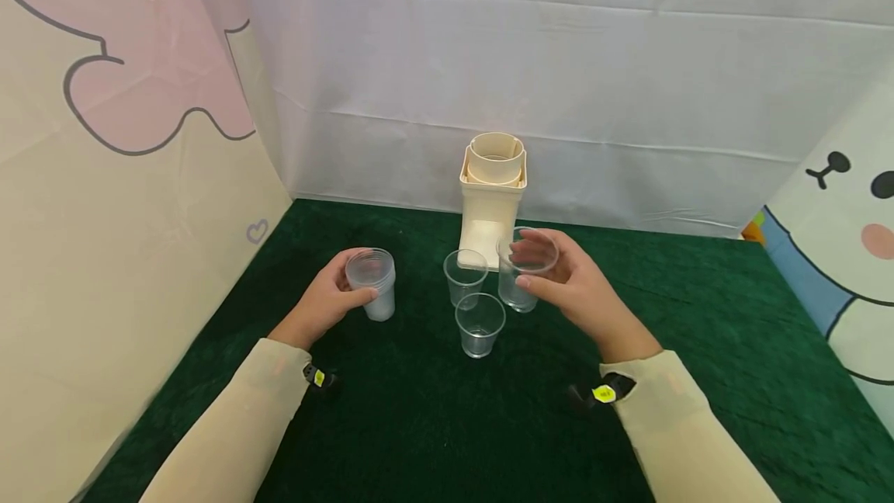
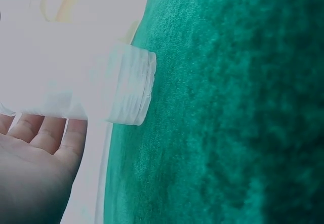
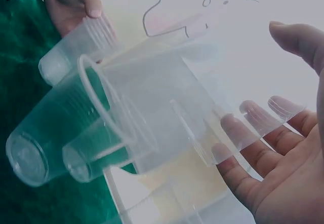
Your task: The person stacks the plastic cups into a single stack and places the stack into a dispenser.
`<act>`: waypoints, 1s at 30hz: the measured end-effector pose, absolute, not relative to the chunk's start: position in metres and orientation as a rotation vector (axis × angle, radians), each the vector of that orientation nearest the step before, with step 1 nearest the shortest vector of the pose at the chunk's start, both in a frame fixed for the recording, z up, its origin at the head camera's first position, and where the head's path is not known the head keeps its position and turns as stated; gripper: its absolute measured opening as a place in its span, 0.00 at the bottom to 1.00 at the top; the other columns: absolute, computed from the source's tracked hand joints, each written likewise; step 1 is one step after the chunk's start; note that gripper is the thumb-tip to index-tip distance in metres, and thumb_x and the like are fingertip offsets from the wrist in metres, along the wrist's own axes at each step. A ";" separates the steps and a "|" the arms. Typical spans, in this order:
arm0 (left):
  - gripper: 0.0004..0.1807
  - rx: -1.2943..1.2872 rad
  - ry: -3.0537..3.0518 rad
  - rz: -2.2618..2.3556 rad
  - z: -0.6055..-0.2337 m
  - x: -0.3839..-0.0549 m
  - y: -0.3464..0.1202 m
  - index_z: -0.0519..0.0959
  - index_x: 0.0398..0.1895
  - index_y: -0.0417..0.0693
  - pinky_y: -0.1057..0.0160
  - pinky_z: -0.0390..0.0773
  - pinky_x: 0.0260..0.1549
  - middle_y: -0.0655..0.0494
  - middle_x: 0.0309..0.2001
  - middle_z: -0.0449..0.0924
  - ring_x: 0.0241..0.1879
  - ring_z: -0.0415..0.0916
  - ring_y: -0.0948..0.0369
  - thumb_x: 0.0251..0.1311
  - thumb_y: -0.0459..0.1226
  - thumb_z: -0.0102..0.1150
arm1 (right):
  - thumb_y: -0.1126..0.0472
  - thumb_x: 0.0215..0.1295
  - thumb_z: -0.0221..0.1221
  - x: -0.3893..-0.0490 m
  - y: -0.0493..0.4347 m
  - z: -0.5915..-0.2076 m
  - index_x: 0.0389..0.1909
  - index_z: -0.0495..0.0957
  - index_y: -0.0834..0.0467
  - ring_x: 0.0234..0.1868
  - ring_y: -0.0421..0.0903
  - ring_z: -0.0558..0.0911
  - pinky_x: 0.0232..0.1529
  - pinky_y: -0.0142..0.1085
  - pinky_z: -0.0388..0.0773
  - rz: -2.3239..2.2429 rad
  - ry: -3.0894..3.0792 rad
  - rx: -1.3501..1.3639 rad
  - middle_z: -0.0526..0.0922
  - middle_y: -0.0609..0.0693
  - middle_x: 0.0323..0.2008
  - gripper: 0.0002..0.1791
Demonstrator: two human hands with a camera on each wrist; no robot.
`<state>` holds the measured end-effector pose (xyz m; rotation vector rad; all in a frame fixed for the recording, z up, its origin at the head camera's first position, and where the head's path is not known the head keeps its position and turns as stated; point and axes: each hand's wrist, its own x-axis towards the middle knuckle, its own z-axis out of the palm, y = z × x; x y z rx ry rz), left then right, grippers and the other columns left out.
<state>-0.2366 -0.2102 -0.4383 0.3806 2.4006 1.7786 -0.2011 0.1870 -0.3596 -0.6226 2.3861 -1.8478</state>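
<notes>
On the left, my left hand (image 1: pixel 324 297) grips a nested stack of clear plastic cups (image 1: pixel 382 305), thumb in front and fingers behind. The stack's ridged rims (image 2: pixel 132 84) show in the left wrist view. My right hand (image 1: pixel 569 274) holds a single clear plastic cup (image 1: pixel 513 286) near its rim; its fingers show through the plastic, and the thumb overlaps the near side. Between the hands stand two more clear cups, one nearer (image 1: pixel 480 332) and one farther back (image 1: pixel 461 278). The held cup overlaps the farther one's right side in the right wrist view.
Behind the cups stands a cream plastic holder (image 1: pixel 489 212) with a round ring at its top. Dark green cloth (image 1: pixel 433 425) covers the table. A white sheet (image 1: pixel 531 60) hangs behind, and printed panels (image 1: pixel 195 223) flank both sides.
</notes>
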 end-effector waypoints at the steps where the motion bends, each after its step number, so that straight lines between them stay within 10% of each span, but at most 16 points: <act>1: 0.36 0.380 2.402 1.776 -0.439 -0.237 -0.210 0.63 0.75 0.49 0.40 0.63 0.70 0.45 0.68 0.68 0.67 0.67 0.46 0.67 0.37 0.67 | 0.65 0.69 0.65 -0.202 0.185 -0.359 0.73 0.64 0.55 0.66 0.53 0.75 0.64 0.60 0.72 -1.858 2.376 -0.630 0.75 0.56 0.67 0.34; 30: 0.35 0.376 2.429 1.750 -0.440 -0.236 -0.212 0.63 0.75 0.50 0.39 0.63 0.69 0.45 0.68 0.68 0.67 0.67 0.46 0.68 0.40 0.66 | 0.59 0.69 0.67 -0.212 0.124 -0.348 0.71 0.65 0.52 0.64 0.51 0.77 0.62 0.54 0.76 -1.860 2.255 -0.736 0.76 0.53 0.64 0.33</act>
